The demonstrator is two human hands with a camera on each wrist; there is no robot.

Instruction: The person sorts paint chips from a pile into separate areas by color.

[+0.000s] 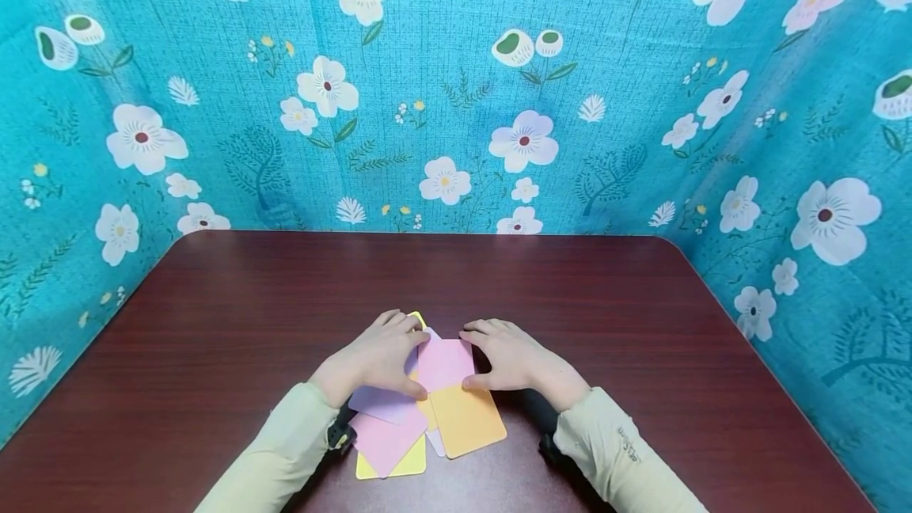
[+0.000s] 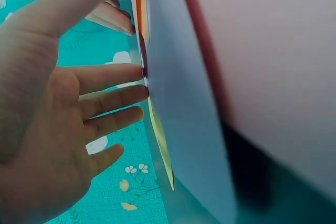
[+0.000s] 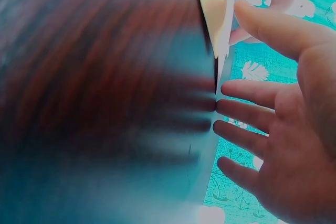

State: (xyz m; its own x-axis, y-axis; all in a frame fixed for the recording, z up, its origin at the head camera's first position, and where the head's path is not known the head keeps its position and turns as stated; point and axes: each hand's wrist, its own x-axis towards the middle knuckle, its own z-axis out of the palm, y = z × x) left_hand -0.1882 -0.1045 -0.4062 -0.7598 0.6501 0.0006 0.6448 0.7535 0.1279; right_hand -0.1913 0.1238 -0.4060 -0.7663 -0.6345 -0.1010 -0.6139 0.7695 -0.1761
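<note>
Overlapping square paper cards lie on the table, with a pink card on top between the two hands. My left hand reaches over the pile's left part, thumb and fingertips at the pink card's left edge. At its right edge is my right hand, its thumb by the top of an orange card. Both wrist views show long, spread fingers with their tips down at the surface. Under the left wrist lie a purple card, another pink card and a yellow card. The left hand partly hides the pile.
The dark reddish-brown table extends around the pile on all sides. Behind it and along both sides hangs a turquoise floral cloth. Dark straps with small devices sit at both wrists, beside the light sleeves.
</note>
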